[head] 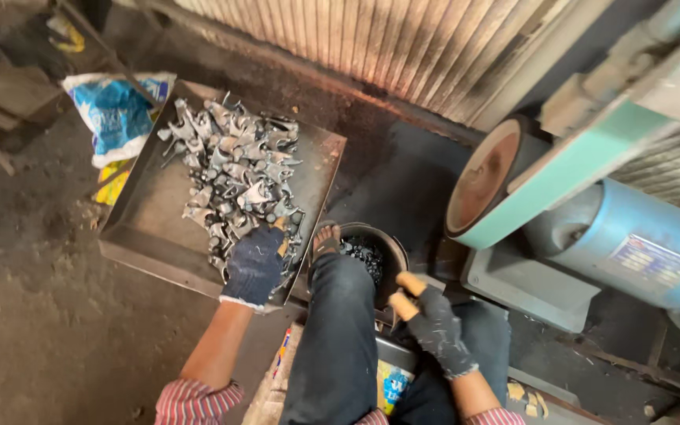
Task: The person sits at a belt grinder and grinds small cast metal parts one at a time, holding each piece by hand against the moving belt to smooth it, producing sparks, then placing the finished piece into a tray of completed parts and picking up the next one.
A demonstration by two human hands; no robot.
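While the gloved left hand [255, 266] closes on a casting from the heap of metal castings [238, 177] ahead in the tray [147, 228], the right hand [433, 319] rests empty, half-curled, beside the dark bucket [383, 260]; pick-up step, lifting one piece free judged next.

Corrugated wall [371, 39], dirt floor [41, 315].

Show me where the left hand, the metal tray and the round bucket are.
left hand [255, 266], head view, back of the glove.
metal tray [147, 216], head view, bare floor.
round bucket [397, 253], head view, right rim.
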